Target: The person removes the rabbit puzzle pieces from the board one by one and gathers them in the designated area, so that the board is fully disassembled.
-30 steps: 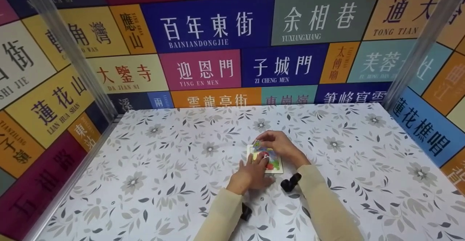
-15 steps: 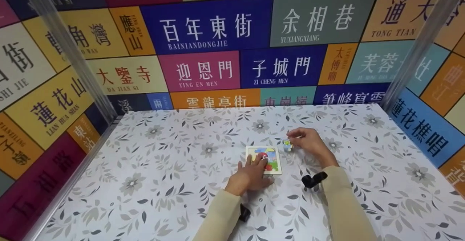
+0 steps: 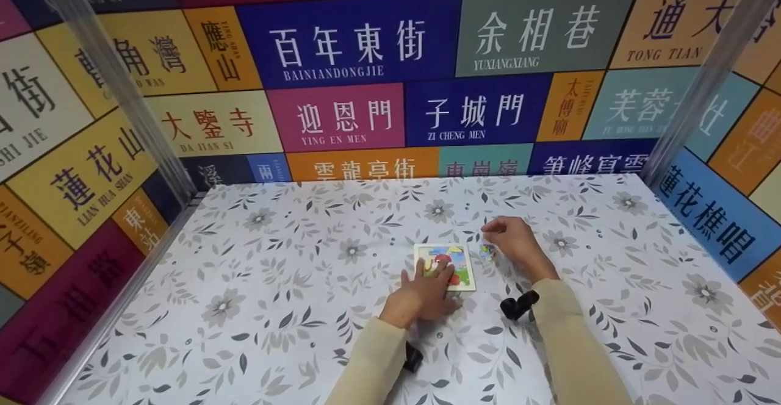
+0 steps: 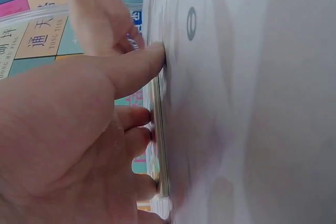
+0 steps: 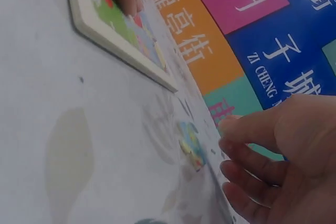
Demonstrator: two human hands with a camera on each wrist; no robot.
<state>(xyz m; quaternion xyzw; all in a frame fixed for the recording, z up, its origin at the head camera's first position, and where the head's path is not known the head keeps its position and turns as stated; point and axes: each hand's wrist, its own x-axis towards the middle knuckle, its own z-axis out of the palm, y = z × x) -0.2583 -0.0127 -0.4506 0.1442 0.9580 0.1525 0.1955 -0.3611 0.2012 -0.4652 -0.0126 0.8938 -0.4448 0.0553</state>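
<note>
A small square jigsaw puzzle (image 3: 462, 275) with a pale frame and a bright picture lies flat on the table. My left hand (image 3: 422, 295) rests on its lower left part, fingers spread over the picture and hiding some of it. Right of the frame, apart from it, is a loose puzzle piece (image 3: 487, 252) in blue, green and yellow; the right wrist view shows this colourful piece (image 5: 192, 145) blurred, near the table surface. Just beside and above it, my right hand (image 3: 517, 245) has loosely bent fingers, thumb near the index finger, with nothing seen between them.
A white cloth with grey flowers and leaves covers the table (image 3: 274, 289). Upright panels with coloured street-name signs (image 3: 348, 45) stand behind and at both sides. Clear corner posts (image 3: 701, 82) rise at the table's back corners. Black wrist devices (image 3: 518, 305) sit near the sleeves.
My right hand has moved right from the puzzle's top edge with a piece and let it go beside the frame. The left hand has stayed on the puzzle.
</note>
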